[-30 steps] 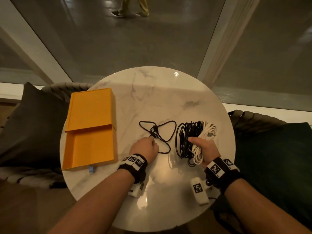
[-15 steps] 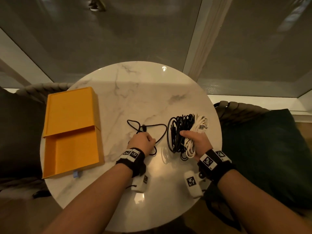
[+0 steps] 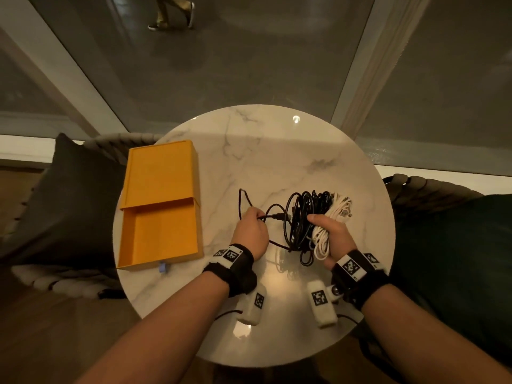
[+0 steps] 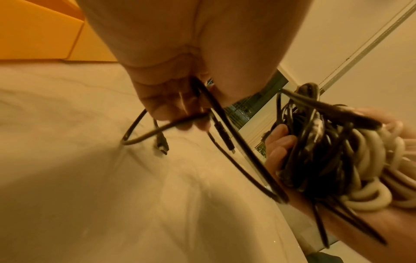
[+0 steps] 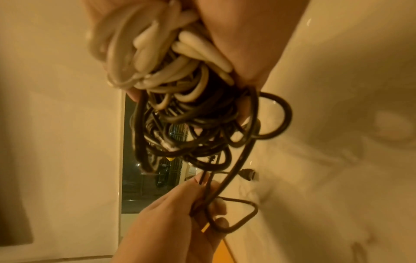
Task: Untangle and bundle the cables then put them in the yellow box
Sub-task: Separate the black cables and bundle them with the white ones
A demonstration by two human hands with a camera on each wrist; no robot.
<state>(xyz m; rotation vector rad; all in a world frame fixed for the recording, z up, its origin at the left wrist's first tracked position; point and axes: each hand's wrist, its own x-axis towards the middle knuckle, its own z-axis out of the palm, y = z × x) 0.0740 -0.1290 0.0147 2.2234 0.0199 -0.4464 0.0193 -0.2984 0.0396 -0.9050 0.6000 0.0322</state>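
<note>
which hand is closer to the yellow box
Left. The left hand, pinching a black cable, sits just right of the yellow box; the right hand grips the cable tangle farther right.

No legible text or numbers

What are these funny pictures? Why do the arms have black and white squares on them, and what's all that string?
A person wears three cameras: one on the head looking down, one on each wrist looking along the fingers. The squares are markers on the wristbands. The string is cables. The right hand grips a tangled bundle of black and white cables. The left hand pinches a loose black cable leading from it. Both are above a round marble table, where an open yellow box waits.
</note>
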